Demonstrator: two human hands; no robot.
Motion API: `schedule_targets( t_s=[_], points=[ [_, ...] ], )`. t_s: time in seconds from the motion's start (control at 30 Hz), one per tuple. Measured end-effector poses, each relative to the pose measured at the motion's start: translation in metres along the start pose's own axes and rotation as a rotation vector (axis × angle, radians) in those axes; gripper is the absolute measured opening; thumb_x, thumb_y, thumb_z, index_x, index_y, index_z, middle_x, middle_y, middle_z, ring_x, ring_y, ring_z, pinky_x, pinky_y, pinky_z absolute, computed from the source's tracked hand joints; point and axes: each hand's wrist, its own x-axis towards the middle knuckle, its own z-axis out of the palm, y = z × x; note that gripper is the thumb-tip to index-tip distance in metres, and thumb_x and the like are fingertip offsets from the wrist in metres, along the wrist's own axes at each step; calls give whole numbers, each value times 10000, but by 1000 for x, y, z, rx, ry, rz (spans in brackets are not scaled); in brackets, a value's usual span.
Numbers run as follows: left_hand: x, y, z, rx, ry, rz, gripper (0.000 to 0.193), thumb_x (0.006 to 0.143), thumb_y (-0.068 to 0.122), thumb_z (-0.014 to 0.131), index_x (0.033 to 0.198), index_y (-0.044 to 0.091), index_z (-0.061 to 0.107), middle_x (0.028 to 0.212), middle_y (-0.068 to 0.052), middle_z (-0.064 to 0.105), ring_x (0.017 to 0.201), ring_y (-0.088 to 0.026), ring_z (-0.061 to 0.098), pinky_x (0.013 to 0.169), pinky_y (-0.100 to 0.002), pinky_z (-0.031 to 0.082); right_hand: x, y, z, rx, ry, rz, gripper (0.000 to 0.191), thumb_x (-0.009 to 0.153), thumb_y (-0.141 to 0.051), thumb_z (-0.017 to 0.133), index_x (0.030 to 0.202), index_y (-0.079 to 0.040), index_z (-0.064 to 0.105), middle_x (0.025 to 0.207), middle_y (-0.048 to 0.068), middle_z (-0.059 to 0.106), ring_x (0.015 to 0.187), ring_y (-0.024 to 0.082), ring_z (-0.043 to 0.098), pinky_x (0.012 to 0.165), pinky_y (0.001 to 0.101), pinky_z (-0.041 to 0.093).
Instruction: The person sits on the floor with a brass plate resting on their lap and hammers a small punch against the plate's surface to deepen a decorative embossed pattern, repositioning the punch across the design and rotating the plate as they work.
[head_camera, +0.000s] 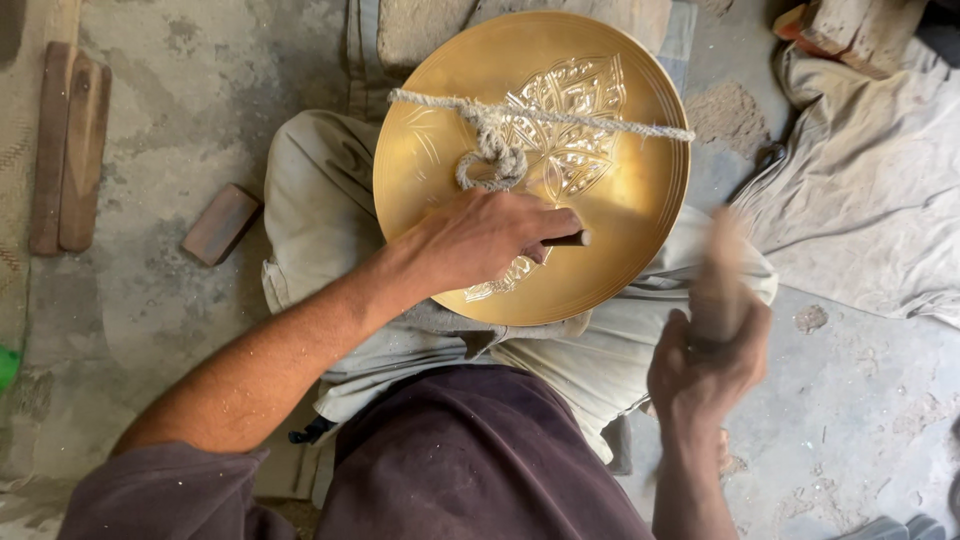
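I see the brass plate (610, 200) lying on my lap, over the grey trousers, with a rope (500, 140) tied across its engraved leaf. My left hand (490, 240) rests on the plate, fingers closed around a thin dark punch (566, 239). My right hand (710, 365) grips a blurred wooden mallet (722, 270) just beside the rim. On the concrete floor (200, 90), a small wooden block (222, 224) and two planks (68, 140) lie to the left; a crumpled cloth (860, 190) is on the right.

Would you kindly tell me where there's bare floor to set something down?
Bare concrete lies between the wooden planks and the small block, and at lower right below the grey cloth. The lap is crowded: brass plate, left hand, right hand.
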Motion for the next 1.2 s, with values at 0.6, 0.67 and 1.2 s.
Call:
schedule_targets(
  t_s=[0.6,0.67,1.2],
  points=[
    [-135,68,-10,-255,771,-852,373,916,134,701,1243,40,549,895,-91,758,695,-206,760,614,-360,579,-82,69,12,408,-156,727,403,789,-261,806,1019,52,699,911,170,744,812,248,686,779,388,532],
    [-131,61,-10,-63,786,-836,364,905,121,720,1227,39,572,826,-112,752,712,-269,745,638,-417,551,-85,67,6,386,-176,693,398,794,-272,810,991,59,707,873,166,739,781,248,675,767,391,529],
    [-91,45,-36,-227,1003,-603,272,1053,143,670,1239,30,505,1001,-88,741,896,-243,795,731,-303,654,-42,66,11,512,-373,796,505,809,-128,779,1235,63,586,1063,192,721,890,288,703,772,388,568]
  ],
)
